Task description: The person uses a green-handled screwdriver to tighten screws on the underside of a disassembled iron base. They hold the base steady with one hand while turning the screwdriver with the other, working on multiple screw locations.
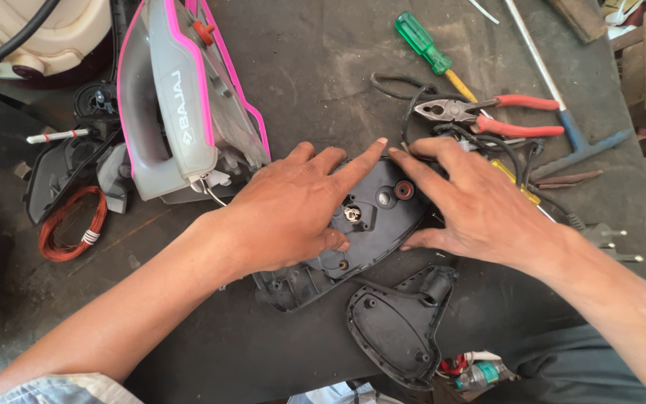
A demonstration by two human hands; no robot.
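My left hand (293,209) lies flat on a black plastic iron body shell (371,224) in the middle of the dark bench, index finger stretched to its far tip. Opposite it, my right hand (480,206) presses on the shell's right edge, and its fingertips meet the left index finger at the tip. The shell shows a red ring, a metal screw post and several holes between the two hands. A second black plastic cover (398,325) lies just in front of it, untouched.
A grey and pink iron housing (181,97) lies at the back left, next to a coil of copper wire (72,224). Red-handled pliers (487,116), a green-handled screwdriver (431,52), black cable and a plug (607,239) sit at the right.
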